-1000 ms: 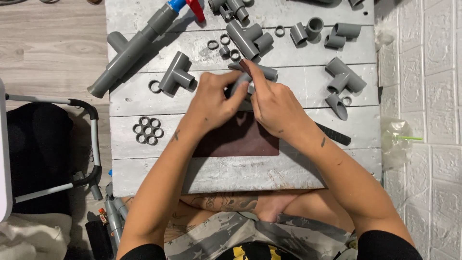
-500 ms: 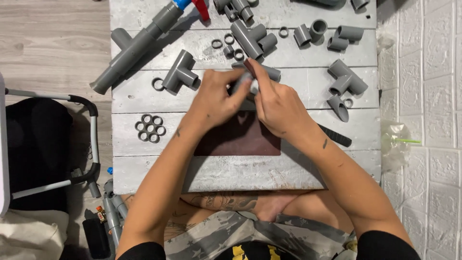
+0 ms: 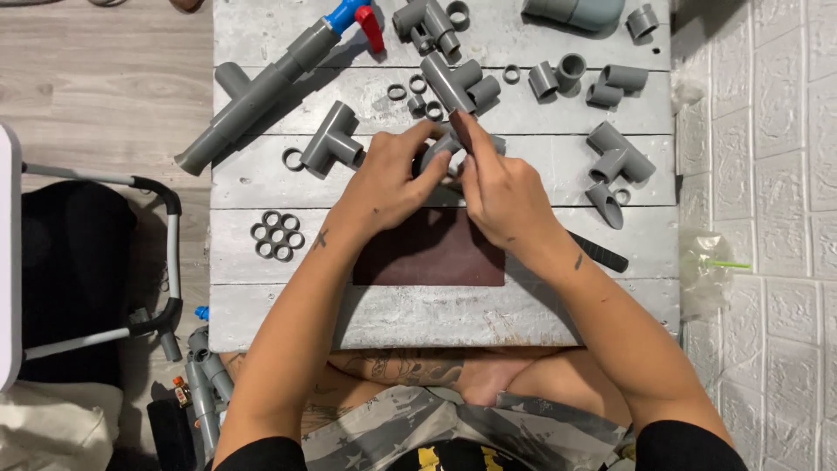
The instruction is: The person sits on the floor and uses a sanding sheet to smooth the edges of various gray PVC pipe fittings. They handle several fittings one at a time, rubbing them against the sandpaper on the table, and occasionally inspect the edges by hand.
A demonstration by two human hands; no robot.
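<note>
Nearest the camera, the person sits cross-legged behind a grey plank counter (image 3: pixel 288 305), with both forearms reaching forward over it and converging at its middle. A dark reddish-brown rectangular sheet (image 3: pixel 432 253) lies flat on the counter under the wrists. A black rod (image 3: pixel 600 251) lies at an angle just right of the right forearm. To the left, a cluster of small grey rings (image 3: pixel 276 235) sits packed together on the counter, well apart from the hands. A clear plastic bag (image 3: pixel 704 266) with a green strip rests at the counter's right edge against the white wall; no label can be made out. The left hand (image 3: pixel 388 179) is curled, fingers closed around a grey pipe fitting (image 3: pixel 440 148), and the right hand (image 3: pixel 497 187) presses against the same fitting from the other side, index finger extended forward; the fitting is held between both hands just above the sheet's far edge, mostly hidden by the fingers. Beyond the hands lie a grey tee fitting (image 3: pixel 331 139) to the left and a joined fitting pair (image 3: pixel 619 157) to the right. Farther off, a long grey pipe (image 3: pixel 253 100) runs diagonally to a blue valve with a red handle (image 3: pixel 359 16), and loose elbows and couplers (image 3: pixel 567 77) are scattered along the far planks.
</note>
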